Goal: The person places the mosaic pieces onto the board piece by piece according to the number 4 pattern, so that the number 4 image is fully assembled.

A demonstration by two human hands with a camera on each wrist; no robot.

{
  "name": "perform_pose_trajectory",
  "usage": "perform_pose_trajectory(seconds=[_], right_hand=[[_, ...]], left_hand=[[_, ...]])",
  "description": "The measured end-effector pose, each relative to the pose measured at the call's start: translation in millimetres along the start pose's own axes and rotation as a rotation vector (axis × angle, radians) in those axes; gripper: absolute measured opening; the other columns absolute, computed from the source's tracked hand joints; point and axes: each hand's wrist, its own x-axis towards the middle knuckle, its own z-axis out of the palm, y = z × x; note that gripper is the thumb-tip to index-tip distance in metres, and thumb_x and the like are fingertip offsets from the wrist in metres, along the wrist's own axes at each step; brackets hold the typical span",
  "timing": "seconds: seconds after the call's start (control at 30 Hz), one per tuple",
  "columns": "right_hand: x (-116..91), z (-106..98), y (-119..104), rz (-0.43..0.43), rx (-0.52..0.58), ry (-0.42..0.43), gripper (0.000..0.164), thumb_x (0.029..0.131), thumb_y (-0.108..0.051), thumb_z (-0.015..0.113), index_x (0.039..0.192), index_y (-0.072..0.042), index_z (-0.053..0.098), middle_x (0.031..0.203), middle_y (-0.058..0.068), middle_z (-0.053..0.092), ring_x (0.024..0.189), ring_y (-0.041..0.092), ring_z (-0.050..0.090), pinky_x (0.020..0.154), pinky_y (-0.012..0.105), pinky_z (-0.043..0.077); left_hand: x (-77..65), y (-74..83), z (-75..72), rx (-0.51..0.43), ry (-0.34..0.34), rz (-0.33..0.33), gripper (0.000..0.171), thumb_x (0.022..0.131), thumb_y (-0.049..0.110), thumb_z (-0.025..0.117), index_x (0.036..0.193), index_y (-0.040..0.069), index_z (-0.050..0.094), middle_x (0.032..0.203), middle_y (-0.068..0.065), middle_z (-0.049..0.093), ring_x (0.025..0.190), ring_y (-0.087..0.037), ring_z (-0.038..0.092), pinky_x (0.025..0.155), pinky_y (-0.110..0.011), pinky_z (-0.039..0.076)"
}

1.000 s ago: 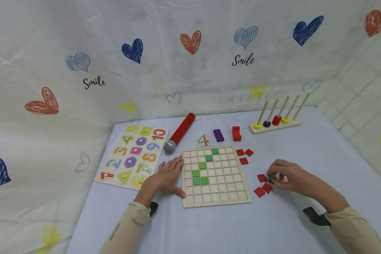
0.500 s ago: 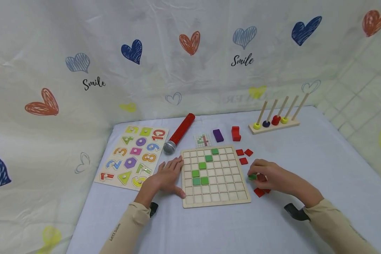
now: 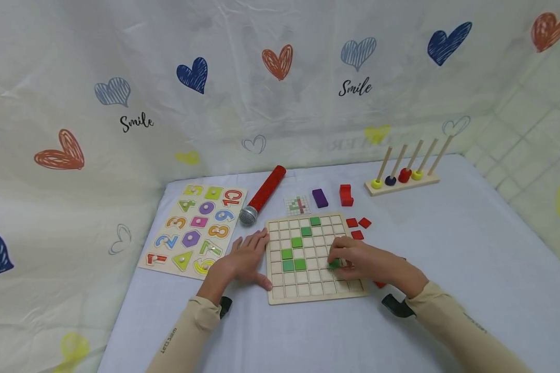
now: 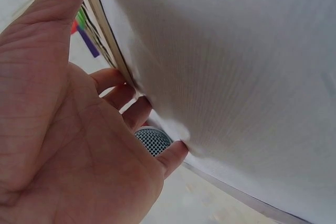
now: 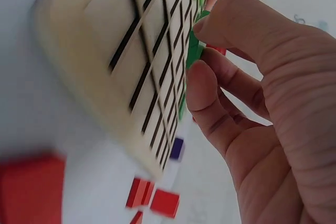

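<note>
A wooden grid board (image 3: 318, 299) lies mid-table, with several green square tiles (image 3: 297, 242) set in its cells in a slanting line. My right hand (image 3: 371, 263) is over the board's right half and pinches a green tile (image 3: 334, 263) between thumb and fingers. In the right wrist view that green tile (image 5: 194, 49) shows at the fingertips, close over the grid. On the other side, my left hand (image 3: 248, 261) lies with fingers spread, its fingertips and thumb at the board's left edge. The left wrist view shows the palm (image 4: 89, 145) and fingertips against the cloth beside the board.
Several red tiles (image 3: 357, 235) lie right of the board, some hidden by the right arm. Behind it are a pattern card (image 3: 297, 205), a purple block (image 3: 320, 198), a red block (image 3: 346, 195) and a red microphone (image 3: 265, 192). A number puzzle (image 3: 192, 230) lies left; a peg stacker (image 3: 403, 185) stands back right.
My right hand has carried the green tile leftward from the red tiles on the table to over the board. My left hand has stayed at the board's left edge.
</note>
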Motion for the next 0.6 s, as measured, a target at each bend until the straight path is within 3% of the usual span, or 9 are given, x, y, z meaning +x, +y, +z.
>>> perform_pose_trajectory(seconds=[0.17, 0.4, 0.6], right_hand=[[19, 12, -6, -0.051, -0.049, -0.009, 0.018, 0.089, -0.004, 0.083, 0.105, -0.010, 0.076, 0.105, 0.003, 0.066, 0.097, 0.013, 0.058, 0.077, 0.017, 0.060], [34, 21, -6, -0.052, -0.032, -0.034, 0.015, 0.090, 0.000, 0.082, 0.101, -0.010, 0.077, 0.108, 0.004, 0.067, 0.100, 0.016, 0.060, 0.077, 0.017, 0.059], [39, 27, -2, -0.044, -0.017, -0.001, 0.012, 0.090, -0.002, 0.084, 0.100, -0.008, 0.083, 0.107, 0.005, 0.070, 0.102, 0.018, 0.065, 0.086, 0.025, 0.064]], left_hand=[[0.4, 0.7, -0.6, -0.014, -0.001, 0.006, 0.129, 0.078, 0.063, 0.089, 0.171, 0.010, 0.017, 0.181, -0.011, 0.015, 0.167, -0.033, 0.016, 0.136, -0.065, 0.014], [0.8, 0.6, -0.2, -0.008, -0.002, 0.001, 0.130, 0.078, 0.064, 0.089, 0.171, 0.010, 0.017, 0.181, -0.011, 0.015, 0.167, -0.032, 0.016, 0.136, -0.065, 0.014], [0.1, -0.8, 0.2, -0.014, 0.002, -0.001, 0.129, 0.078, 0.064, 0.089, 0.171, 0.010, 0.017, 0.182, -0.010, 0.014, 0.168, -0.032, 0.015, 0.136, -0.065, 0.013]])
